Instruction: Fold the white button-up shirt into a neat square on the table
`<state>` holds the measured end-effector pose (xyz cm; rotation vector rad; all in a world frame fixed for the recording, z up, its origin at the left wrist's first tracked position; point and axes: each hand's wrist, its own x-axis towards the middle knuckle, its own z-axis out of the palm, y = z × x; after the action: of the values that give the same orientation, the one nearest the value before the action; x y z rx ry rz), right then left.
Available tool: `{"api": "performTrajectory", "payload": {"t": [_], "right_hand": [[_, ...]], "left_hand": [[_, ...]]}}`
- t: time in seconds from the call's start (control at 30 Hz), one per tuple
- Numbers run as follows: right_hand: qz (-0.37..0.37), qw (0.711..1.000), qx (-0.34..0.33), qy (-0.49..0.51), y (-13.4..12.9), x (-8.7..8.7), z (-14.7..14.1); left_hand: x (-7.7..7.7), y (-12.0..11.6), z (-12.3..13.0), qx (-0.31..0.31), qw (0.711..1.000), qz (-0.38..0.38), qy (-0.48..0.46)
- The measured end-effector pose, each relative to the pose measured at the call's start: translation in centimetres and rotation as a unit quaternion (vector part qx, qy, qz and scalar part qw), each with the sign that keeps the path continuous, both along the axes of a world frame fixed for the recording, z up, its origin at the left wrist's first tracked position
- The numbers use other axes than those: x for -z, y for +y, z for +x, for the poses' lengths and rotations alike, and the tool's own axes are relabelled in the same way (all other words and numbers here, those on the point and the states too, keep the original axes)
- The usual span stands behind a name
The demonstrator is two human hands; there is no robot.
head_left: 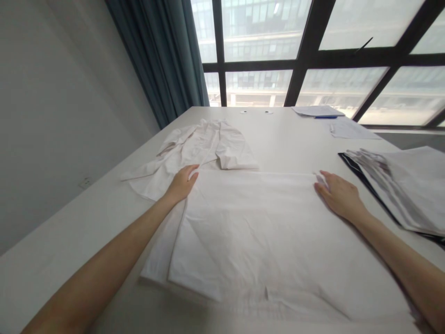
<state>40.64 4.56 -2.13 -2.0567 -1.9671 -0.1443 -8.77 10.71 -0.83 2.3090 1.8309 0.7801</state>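
White cloth (250, 222) lies spread across the near part of the white table (281, 134), directly in front of you, both your arms reaching along its sides. Your left hand (183, 184) is at its far left corner, thumb and forefinger slightly apart at the tips; your right hand (342, 195) is at the far right corner, thumb and forefinger parted around the edge. Cannot tell whether either pair grips the fabric. Progress, judged from the present lay: the far edge between your hands is nearly straight, and the panel behind it is mostly flat. Not even: layers are offset at the left side, creases run through the middle, and the near edge is rumpled, with a raised fold. Just beyond the far edge, toward the left, lies a crumpled white garment (205, 139), loosely gathered; whether it joins the near cloth cannot be told. To your right, a stack of white fabric (417, 181) rests on something dark and flat (368, 191), its layers uneven at the left edge. Papers (318, 111) and a blue pen (326, 117) lie at the far right.
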Motion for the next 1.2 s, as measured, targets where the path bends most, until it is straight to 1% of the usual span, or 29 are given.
{"api": "performTrajectory", "payload": {"t": [0.03, 0.1, 0.2, 0.27, 0.33, 0.43, 0.53, 0.63, 0.7, 0.73, 0.83, 0.93, 1.03, 1.13, 1.2], "right_hand": [[0.014, 0.999, 0.027, 0.016, 0.0, -0.1, 0.4], [0.033, 0.996, 0.07, 0.038, 0.0, -0.3, 1.3], [0.041, 0.993, 0.096, 0.058, 0.1, -0.6, 2.5], [0.041, 0.992, 0.102, 0.069, 0.3, -0.8, 3.0], [0.044, 0.99, 0.108, 0.083, 0.4, -0.9, 3.1], [0.06, 0.983, 0.128, 0.117, 0.6, -1.2, 3.1], [0.07, 0.975, 0.136, 0.159, 0.7, -1.6, 2.9], [0.056, 0.972, 0.128, 0.189, 0.7, -1.8, 2.7], [0.047, 0.971, 0.123, 0.2, 0.6, -2.0, 2.6], [0.044, 0.97, 0.122, 0.205, 0.5, -2.0, 2.5], [0.046, 0.967, 0.118, 0.223, 0.2, -2.1, 2.3], [0.076, 0.958, 0.126, 0.246, -0.2, -2.3, 2.0], [0.104, 0.947, 0.132, 0.273, -0.3, -2.4, 1.7], [0.115, 0.939, 0.124, 0.301, -0.2, -2.2, 1.7], [0.125, 0.931, 0.118, 0.322, -0.1, -2.0, 1.8]], "left_hand": [[0.0, 0.2, -0.4, -0.024, 0.999, 0.012, -0.02], [-0.1, 0.5, -0.9, -0.068, 0.997, 0.031, -0.03], [0.1, 0.7, -1.1, -0.119, 0.991, 0.047, -0.033], [0.2, 0.7, -1.0, -0.131, 0.989, 0.045, -0.049], [0.2, 0.6, -0.9, -0.122, 0.988, 0.034, -0.089], [0.0, 0.6, -0.7, -0.091, 0.984, 0.015, -0.156], [-0.4, 0.5, -0.5, -0.068, 0.977, 0.014, -0.199], [-0.5, 0.5, -0.4, -0.057, 0.956, 0.018, -0.286], [-0.5, 0.5, -0.4, -0.06, 0.941, 0.017, -0.334], [-0.4, 0.5, -0.5, -0.064, 0.936, 0.018, -0.345], [-0.4, 0.3, -0.5, -0.075, 0.936, 0.032, -0.342], [-0.5, 0.1, -0.4, -0.055, 0.944, 0.039, -0.323], [-0.5, 0.1, -0.5, -0.042, 0.945, 0.005, -0.324], [-0.3, 0.3, -0.8, -0.044, 0.937, -0.037, -0.345], [-0.1, 0.5, -1.0, -0.043, 0.929, -0.047, -0.363]]}}
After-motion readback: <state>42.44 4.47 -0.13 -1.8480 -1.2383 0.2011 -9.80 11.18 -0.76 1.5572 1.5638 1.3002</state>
